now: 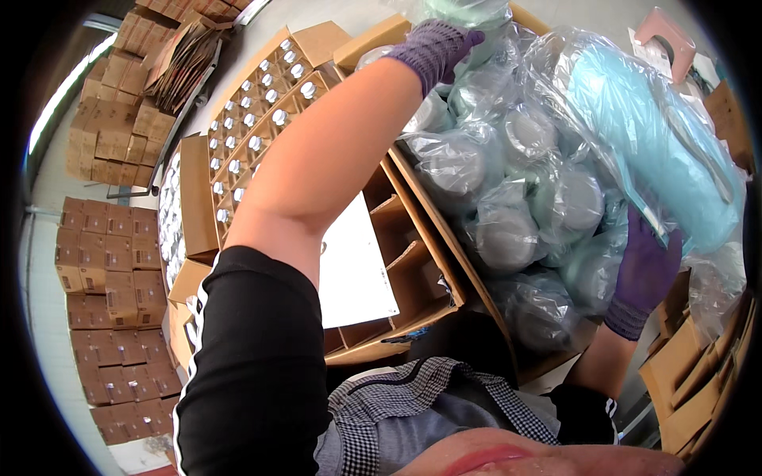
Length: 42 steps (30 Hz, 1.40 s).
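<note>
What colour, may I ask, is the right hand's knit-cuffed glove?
The glove is purple, clearest in the head view.

The left hand (pixel 450 49) touches a bagged container (pixel 470 11), the right hand (pixel 651 262) a blue wrapped bundle (pixel 635 119).

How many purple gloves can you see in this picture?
2: one on the left hand, at the top beside pale green wrapped ware; one on the right hand, at the lower edge of the blue plastic-wrapped bundle. No others show.
</note>
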### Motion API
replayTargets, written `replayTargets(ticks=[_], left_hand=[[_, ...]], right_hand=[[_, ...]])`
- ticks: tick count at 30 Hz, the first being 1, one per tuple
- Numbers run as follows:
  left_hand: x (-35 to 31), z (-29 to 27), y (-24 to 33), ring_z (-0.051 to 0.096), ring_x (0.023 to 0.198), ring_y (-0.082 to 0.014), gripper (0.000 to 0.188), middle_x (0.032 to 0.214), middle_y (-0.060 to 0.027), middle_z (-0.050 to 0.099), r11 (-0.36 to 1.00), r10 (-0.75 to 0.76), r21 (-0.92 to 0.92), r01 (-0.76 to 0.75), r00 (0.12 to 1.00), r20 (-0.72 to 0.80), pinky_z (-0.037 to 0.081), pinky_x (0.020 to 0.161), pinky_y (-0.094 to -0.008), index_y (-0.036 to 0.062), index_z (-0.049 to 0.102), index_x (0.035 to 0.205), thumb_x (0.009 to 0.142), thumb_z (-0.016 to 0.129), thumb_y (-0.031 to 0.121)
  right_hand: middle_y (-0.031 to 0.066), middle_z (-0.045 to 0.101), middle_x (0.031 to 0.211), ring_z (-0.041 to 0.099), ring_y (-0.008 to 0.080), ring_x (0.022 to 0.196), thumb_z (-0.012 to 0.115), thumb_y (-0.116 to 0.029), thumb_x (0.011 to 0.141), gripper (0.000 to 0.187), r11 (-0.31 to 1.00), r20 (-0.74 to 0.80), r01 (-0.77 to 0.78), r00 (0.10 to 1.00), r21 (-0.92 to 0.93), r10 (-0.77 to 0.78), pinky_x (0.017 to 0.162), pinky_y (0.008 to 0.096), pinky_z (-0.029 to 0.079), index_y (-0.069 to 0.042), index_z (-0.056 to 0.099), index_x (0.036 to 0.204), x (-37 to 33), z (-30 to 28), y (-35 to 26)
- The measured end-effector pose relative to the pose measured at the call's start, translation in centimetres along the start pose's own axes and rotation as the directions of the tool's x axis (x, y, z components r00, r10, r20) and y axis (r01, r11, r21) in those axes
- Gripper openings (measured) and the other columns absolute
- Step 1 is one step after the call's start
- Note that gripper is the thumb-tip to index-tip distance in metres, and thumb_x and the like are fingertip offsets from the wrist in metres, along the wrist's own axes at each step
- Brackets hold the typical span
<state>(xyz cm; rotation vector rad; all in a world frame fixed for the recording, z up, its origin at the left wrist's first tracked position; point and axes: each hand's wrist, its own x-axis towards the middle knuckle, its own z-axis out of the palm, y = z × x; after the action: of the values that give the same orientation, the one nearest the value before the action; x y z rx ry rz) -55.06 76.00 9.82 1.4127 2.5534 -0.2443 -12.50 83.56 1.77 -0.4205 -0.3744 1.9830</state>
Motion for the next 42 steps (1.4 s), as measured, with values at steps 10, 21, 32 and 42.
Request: replayTargets(ticks=[10, 21, 32, 42], left_hand=[[-0.2, 0.9, -7.7, 0.056, 0.120, -0.0571, 0.063, 0.146, -0.0262, 0.049, -0.063, -0.277, -0.971, 0.229, 0.931, 0.238, 0.052, 0.097, -0.0653, 0.0095, 0.046, 0.147, 0.100, 0.061, 0.048], [-4.6, -0.4, -11.2, 0.075, 0.099, -0.0325, 0.065, 0.123, -0.0191, 0.070, -0.089, -0.409, -0.996, -0.012, 0.912, 0.025, 0.061, 0.093, -0.0379, -0.0042, 0.050, 0.142, 0.092, 0.077, 0.029], [-7.9, 3.5, -7.9, 0.076, 0.089, -0.0358, 0.063, 0.113, -0.0286, 0.069, 0.068, -0.370, -0.991, 0.111, 0.926, 0.078, 0.066, 0.083, -0.0393, -0.0092, 0.055, 0.131, 0.094, 0.073, 0.039], [8.4, 10.1, -6.5, 0.071, 0.106, -0.0352, 0.054, 0.113, -0.0189, 0.073, 0.982, -0.088, -0.166, 0.085, 0.996, -0.009, 0.057, 0.094, -0.0460, 0.0062, 0.060, 0.137, 0.092, 0.073, 0.033]], right_hand=[[0.0276, 0.029, 0.162, 0.027, 0.0439, 0.151, 0.047, -0.016, 0.107, 0.056, 0.994, 0.113, -0.091, 0.990, 0.054, 0.085, 0.125, 0.0645, 0.021, 0.006, 0.028, 0.155, 0.2, -0.9, -0.3], [0.0274, 0.030, 0.162, 0.030, 0.0455, 0.150, 0.045, -0.012, 0.106, 0.053, 0.994, 0.022, -0.101, 0.995, 0.040, 0.100, 0.125, 0.0649, 0.021, 0.003, 0.030, 0.155, 0.2, -0.6, -0.2], [0.0255, 0.035, 0.161, 0.032, 0.0447, 0.149, 0.047, -0.012, 0.106, 0.052, 0.989, 0.170, -0.132, 0.978, 0.070, 0.119, 0.124, 0.0660, 0.021, 0.001, 0.033, 0.155, 0.6, -2.3, 0.0], [0.0237, 0.037, 0.160, 0.034, 0.0431, 0.148, 0.052, -0.016, 0.104, 0.055, 0.998, 0.106, -0.056, 0.993, -0.020, 0.058, 0.124, 0.0643, 0.023, 0.000, 0.036, 0.153, 0.2, -1.6, 0.1]])
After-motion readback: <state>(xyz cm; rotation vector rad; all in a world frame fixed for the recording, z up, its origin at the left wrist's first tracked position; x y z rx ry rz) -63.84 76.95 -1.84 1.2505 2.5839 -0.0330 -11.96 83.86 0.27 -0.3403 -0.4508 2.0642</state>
